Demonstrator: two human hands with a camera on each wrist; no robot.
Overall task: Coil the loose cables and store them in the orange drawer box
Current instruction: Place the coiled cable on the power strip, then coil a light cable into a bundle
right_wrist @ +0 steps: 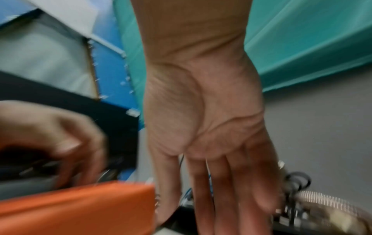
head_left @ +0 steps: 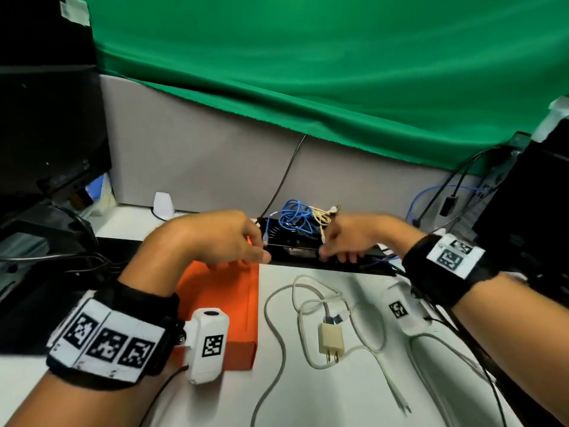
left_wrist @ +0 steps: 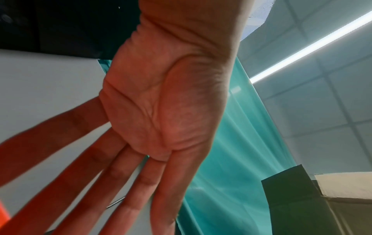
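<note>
The orange drawer box [head_left: 221, 300] [right_wrist: 80, 206] lies on the white table under my left wrist. Behind it stands its black drawer [head_left: 292, 252], holding a coiled blue cable [head_left: 292, 215] and a cream cable bundle [head_left: 323, 215]. My left hand [head_left: 255, 257] [left_wrist: 161, 111] is at the drawer's left end, fingers straight and spread in the left wrist view. At the drawer's right end, my right hand [head_left: 338, 254] [right_wrist: 211, 182] lays straight fingers against it. A loose white cable [head_left: 277, 318] with a cream charger plug [head_left: 331, 337] sprawls on the table in front.
A grey partition [head_left: 215, 155] with green cloth [head_left: 308, 72] closes off the back. A dark monitor [head_left: 46, 118] and black cables stand at left. A black computer case [head_left: 529, 195] with blue and black leads is at right. A small white object [head_left: 163, 204] sits by the partition.
</note>
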